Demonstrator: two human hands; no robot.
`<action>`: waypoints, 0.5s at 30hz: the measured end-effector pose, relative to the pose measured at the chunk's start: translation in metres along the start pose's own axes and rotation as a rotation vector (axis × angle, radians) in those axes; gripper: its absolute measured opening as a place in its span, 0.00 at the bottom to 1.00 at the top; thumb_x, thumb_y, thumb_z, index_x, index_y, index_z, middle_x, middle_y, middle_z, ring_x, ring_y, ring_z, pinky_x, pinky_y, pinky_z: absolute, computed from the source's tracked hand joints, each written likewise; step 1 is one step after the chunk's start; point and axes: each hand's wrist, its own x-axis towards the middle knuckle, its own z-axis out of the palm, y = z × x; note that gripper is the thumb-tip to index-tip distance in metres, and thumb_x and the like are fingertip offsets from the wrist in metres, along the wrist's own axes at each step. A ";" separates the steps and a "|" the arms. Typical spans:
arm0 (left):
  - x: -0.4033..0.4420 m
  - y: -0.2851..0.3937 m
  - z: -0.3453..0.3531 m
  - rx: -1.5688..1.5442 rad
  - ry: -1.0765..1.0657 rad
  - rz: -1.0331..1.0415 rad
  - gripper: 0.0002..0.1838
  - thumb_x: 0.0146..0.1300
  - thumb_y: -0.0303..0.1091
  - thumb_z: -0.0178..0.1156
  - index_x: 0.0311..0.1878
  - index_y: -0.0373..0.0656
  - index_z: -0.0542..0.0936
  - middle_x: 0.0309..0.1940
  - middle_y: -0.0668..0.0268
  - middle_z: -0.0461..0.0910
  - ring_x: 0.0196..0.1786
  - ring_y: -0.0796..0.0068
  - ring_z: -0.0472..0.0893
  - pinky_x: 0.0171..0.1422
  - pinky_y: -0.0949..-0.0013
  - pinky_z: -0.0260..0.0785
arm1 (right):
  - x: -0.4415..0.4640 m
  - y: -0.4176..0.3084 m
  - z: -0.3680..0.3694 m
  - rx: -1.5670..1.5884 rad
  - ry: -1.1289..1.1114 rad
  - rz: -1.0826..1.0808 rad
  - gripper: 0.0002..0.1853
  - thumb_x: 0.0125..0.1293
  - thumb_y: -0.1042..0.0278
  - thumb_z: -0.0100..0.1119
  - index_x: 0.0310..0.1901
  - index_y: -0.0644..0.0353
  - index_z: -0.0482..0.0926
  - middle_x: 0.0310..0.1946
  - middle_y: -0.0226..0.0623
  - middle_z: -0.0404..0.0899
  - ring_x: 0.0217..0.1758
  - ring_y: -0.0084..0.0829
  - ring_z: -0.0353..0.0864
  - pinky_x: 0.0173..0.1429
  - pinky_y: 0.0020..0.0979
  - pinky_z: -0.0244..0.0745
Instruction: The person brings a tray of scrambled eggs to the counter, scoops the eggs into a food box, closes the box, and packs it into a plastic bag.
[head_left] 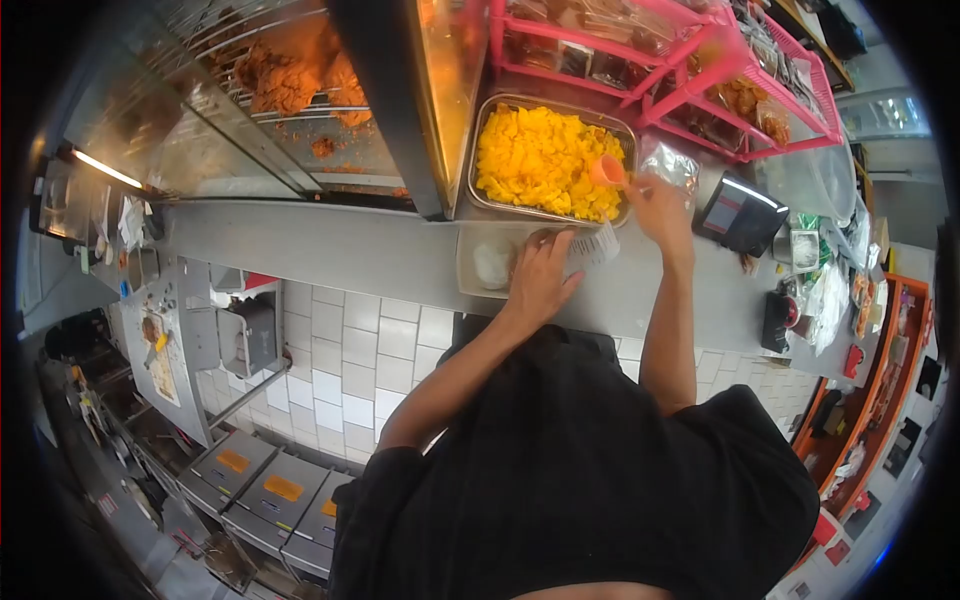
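Observation:
A small orange scoop (607, 170) is held in my right hand (662, 210), its cup over the right side of a metal tray (473, 180). The tray is full of yellow, chopped food (545, 155) that looks like scrambled egg. My left hand (543, 268) lies over the right part of a shallow pale container (470, 278), fingers spread and thumb apart. Inside that container is a whitish lump (492, 263); the hand hides the rest. Beside the left fingertips is a white printed paper slip (600, 247), against the tray's near edge.
Behind the tray stand pink plastic baskets (680, 90) with wrapped packets. A crumpled foil piece (672, 165) and a black device (740, 215) are on the right. At left is a lit glass cabinet (300, 80) of fried food. The steel counter (330, 230) runs along in front.

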 end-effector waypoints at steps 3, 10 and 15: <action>0.009 0.003 0.000 -0.202 -0.130 -0.155 0.29 0.56 0.27 0.66 0.61 0.42 0.68 0.49 0.54 0.76 0.47 0.58 0.79 0.50 0.60 0.72 | -0.008 0.005 -0.009 0.166 -0.036 0.082 0.16 0.65 0.57 0.59 0.46 0.61 0.81 0.37 0.48 0.84 0.39 0.41 0.84 0.44 0.38 0.76; 0.051 0.082 -0.088 -1.302 -0.342 -0.384 0.28 0.65 0.14 0.52 0.68 0.39 0.64 0.65 0.56 0.69 0.60 0.73 0.75 0.65 0.71 0.67 | -0.006 0.036 -0.023 0.310 0.080 0.037 0.15 0.67 0.62 0.57 0.48 0.64 0.79 0.33 0.45 0.82 0.34 0.34 0.83 0.41 0.33 0.75; 0.065 0.100 -0.116 -1.250 -0.256 -0.184 0.38 0.61 0.11 0.55 0.74 0.34 0.54 0.71 0.55 0.62 0.70 0.68 0.66 0.71 0.66 0.62 | 0.018 0.010 -0.048 0.418 0.048 -0.012 0.15 0.67 0.62 0.58 0.49 0.64 0.79 0.33 0.43 0.82 0.33 0.30 0.81 0.41 0.32 0.74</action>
